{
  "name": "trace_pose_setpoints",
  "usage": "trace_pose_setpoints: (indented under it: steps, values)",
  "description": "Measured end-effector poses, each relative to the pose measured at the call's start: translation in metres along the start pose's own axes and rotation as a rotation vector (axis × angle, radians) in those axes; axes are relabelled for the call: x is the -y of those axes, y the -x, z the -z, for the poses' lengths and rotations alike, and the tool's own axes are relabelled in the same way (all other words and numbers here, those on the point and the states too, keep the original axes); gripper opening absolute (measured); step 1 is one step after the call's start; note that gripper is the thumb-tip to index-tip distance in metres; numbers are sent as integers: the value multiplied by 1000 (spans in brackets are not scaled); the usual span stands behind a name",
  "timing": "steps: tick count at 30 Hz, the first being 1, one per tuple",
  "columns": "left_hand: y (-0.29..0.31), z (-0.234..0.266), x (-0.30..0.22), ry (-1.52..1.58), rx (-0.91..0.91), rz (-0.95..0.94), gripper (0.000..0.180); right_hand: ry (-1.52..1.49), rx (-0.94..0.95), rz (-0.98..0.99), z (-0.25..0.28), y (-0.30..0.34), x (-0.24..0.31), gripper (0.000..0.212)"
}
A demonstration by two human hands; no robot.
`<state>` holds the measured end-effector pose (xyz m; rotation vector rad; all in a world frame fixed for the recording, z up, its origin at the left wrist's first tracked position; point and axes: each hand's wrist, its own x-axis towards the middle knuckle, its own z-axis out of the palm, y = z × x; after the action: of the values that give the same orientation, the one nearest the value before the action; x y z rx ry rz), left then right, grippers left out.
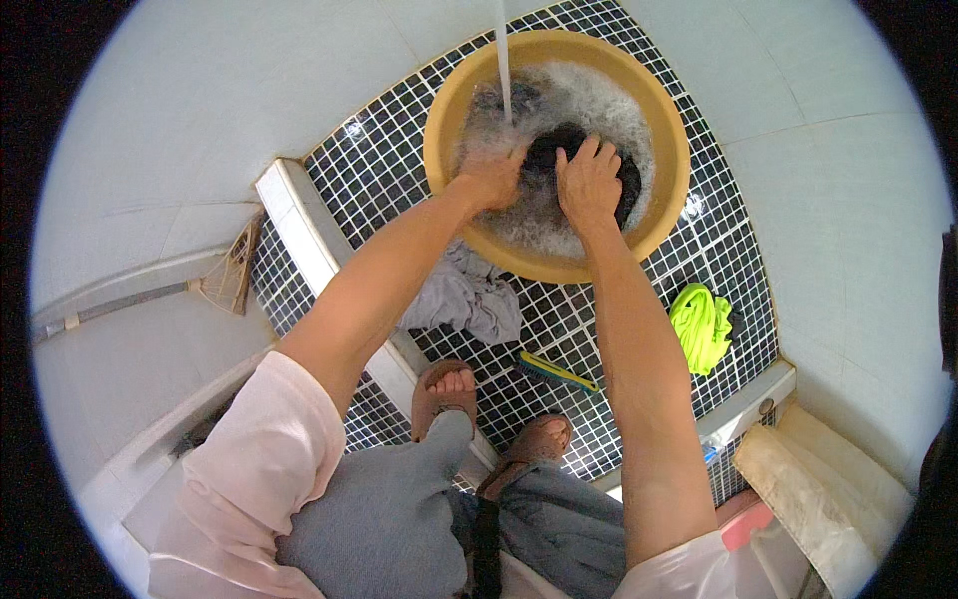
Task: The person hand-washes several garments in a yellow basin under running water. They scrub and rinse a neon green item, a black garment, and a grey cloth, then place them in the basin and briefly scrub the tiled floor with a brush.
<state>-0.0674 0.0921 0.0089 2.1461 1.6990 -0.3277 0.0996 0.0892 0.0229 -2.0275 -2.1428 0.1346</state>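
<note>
A wet black cloth (555, 150) lies bunched in a round yellow-tan basin (439, 150) of foamy water. My right hand (589, 185) is on its near right side, fingers bent over the fabric. At the cloth's left edge is my left hand (491, 180), partly sunk in the suds, so most of its fingers are hidden. A stream of water (502, 60) falls into the basin just beyond my left hand. More dark fabric shows faintly under the foam at the far left of the basin.
Below the basin lie a grey cloth (464, 299) and a yellow-and-green scrub brush (559, 371). A neon yellow garment (702, 327) rests on the dark tiled floor at the right. A white raised ledge (307, 220) runs along the left, near my sandalled feet. Pale walls close in both sides.
</note>
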Motion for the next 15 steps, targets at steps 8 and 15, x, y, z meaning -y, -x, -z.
trace_pose_setpoints:
  steps: [8,15]
  values:
    - [-21,-1,21,76,82,-32,62,152,64,0,-27,-19,-1,41]
    - [-16,2,17,222,217,-48,47,393,80,108,-34,13,27,39]
